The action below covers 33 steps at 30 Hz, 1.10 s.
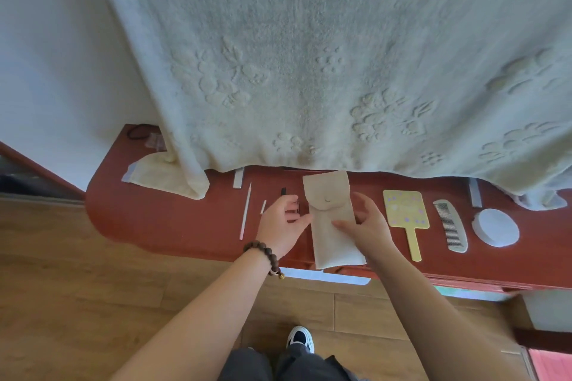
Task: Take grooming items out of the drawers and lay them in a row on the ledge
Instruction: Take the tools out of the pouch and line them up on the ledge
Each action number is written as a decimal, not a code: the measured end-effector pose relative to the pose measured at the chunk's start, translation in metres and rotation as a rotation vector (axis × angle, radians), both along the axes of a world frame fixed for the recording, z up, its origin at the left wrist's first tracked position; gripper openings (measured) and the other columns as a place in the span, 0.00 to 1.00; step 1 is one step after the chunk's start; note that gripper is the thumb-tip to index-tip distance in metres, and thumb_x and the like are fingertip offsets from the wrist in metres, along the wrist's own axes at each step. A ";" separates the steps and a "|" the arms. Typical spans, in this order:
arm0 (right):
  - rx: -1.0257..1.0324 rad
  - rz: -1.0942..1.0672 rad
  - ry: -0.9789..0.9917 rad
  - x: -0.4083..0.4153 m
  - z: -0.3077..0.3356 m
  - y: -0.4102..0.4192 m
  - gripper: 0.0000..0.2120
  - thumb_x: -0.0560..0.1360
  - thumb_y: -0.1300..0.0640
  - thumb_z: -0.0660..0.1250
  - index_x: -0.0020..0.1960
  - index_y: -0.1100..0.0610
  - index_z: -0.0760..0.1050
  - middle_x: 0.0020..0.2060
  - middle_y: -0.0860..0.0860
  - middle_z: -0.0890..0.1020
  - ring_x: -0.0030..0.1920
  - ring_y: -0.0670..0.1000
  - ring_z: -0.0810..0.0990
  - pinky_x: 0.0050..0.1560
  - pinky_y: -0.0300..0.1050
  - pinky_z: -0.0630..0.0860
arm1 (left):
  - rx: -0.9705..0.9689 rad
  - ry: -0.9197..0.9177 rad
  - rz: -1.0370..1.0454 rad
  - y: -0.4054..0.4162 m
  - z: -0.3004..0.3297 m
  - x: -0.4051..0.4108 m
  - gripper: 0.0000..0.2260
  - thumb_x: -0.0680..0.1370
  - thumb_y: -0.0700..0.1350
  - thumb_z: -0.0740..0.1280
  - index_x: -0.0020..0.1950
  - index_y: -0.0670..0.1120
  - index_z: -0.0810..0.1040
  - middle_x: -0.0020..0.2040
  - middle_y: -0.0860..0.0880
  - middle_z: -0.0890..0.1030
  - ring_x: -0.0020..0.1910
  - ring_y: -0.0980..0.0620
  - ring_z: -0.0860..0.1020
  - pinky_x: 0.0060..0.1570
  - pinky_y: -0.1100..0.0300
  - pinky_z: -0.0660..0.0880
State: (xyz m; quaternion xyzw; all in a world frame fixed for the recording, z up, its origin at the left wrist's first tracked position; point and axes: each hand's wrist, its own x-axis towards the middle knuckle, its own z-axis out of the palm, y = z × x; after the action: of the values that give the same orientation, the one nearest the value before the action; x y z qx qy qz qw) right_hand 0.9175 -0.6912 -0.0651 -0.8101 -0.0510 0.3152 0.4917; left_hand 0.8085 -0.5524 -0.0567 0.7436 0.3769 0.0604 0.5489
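**Head view: pouch going down in the middle of the row**

Your right hand [363, 226] pinches the beige pouch [332, 223], thumb on its face, while your left hand [280, 223] rests open against its left edge, likely to square it with the others. It lies flap-far on the red ledge [173, 226], between thin sticks [246, 210] on the left and the yellow mirror [405, 213], comb [450, 226] and round white pad [495, 227] on the right. No readable writing shows on anything.

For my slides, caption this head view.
Both hands set a beige pouch on the red ledge beside mirror and comb.
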 end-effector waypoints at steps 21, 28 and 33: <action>0.142 0.553 -1.341 -0.064 0.077 -0.017 0.12 0.75 0.54 0.65 0.48 0.58 0.84 0.54 0.55 0.83 0.59 0.57 0.78 0.63 0.55 0.72 | -0.500 -0.223 -0.214 0.000 0.067 -0.084 0.17 0.72 0.35 0.73 0.59 0.45 0.77 0.53 0.45 0.84 0.52 0.44 0.83 0.53 0.46 0.79; 0.156 0.416 -1.166 -0.086 0.100 -0.024 0.09 0.75 0.59 0.65 0.43 0.60 0.84 0.40 0.50 0.85 0.46 0.47 0.83 0.47 0.33 0.76 | -0.217 -0.203 -0.246 -0.013 0.068 -0.098 0.16 0.71 0.39 0.73 0.56 0.53 0.77 0.49 0.53 0.83 0.48 0.51 0.82 0.51 0.49 0.80; 0.237 -0.129 -0.528 -0.065 0.125 -0.032 0.05 0.75 0.54 0.69 0.43 0.54 0.82 0.34 0.52 0.82 0.36 0.50 0.78 0.39 0.43 0.75 | -0.232 -0.179 -0.332 -0.022 0.066 -0.107 0.18 0.71 0.39 0.73 0.56 0.55 0.75 0.51 0.53 0.82 0.48 0.52 0.82 0.51 0.48 0.80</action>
State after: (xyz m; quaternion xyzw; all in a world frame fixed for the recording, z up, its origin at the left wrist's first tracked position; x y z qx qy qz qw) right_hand 0.8525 -0.7232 0.0595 -0.8026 -0.1619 0.0533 0.5716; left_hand 0.7016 -0.5745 0.0096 0.7191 0.2032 -0.0088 0.6644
